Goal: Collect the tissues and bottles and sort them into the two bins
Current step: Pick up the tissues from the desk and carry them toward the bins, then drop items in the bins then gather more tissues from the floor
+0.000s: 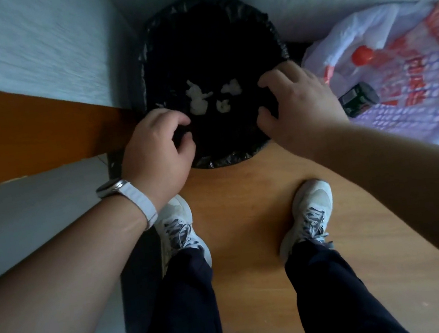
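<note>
A black bin point(207, 24) lined with a black bag stands in the corner ahead of my feet. Several crumpled white tissues point(197, 97) lie at its bottom. My left hand point(156, 153) is at the near left rim with its fingers curled around the liner's edge. At the near right rim, my right hand point(300, 101) pinches the liner between bent fingers and thumb. To the right stands a second bin lined with a white bag printed in red point(414, 95). It holds a red-capped bottle point(361, 55) and a dark bottle point(358, 98).
Pale walls meet behind the black bin. An orange-brown wooden board point(19, 123) and a pale surface point(28, 219) run along the left. My two feet in white sneakers point(314, 209) stand on the wooden floor point(244, 220).
</note>
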Tool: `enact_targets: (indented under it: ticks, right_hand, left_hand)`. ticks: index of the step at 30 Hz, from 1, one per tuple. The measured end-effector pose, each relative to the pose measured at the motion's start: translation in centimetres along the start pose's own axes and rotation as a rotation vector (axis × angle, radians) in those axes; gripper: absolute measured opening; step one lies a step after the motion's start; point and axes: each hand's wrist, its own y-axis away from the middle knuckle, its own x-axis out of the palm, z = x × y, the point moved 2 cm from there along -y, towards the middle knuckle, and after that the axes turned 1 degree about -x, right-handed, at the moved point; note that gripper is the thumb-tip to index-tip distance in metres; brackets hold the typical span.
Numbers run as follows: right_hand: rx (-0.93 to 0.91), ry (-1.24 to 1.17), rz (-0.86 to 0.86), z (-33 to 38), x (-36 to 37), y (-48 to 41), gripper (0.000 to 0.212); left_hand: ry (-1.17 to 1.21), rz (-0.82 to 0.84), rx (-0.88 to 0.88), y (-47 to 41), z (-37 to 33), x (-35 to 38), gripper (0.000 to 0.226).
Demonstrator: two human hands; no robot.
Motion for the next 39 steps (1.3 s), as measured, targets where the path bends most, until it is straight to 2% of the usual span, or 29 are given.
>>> enact_targets:
  ticks: [7, 15, 23, 32, 39]
  right_hand:
    - [-0.029, 0.010, -0.026, 1.8, -6.6, 3.6, 0.039]
    - [-0.073, 0.042, -0.066, 4.1, -17.5, 7.3, 0.043]
    - [-0.117, 0.087, -0.173, 5.7, -28.6, 13.4, 0.044]
    - [-0.148, 0.218, -0.157, 7.1, -39.5, 20.6, 0.047]
    - [-0.041, 0.286, -0.261, 10.1, -46.4, 25.6, 0.048]
  left_hand:
    - [-0.049, 0.020, 0.058, 0.2, -5.2, -5.7, 0.030]
    - [-0.249, 0.056, 0.198, 2.1, -14.3, -14.0, 0.042]
    - [-0.339, -0.001, 0.304, 5.2, -23.0, -21.9, 0.048]
    - [-0.363, -0.170, 0.456, 8.9, -32.0, -30.1, 0.043]
    - [-0.381, -0.213, 0.613, 10.0, -36.3, -36.9, 0.044]
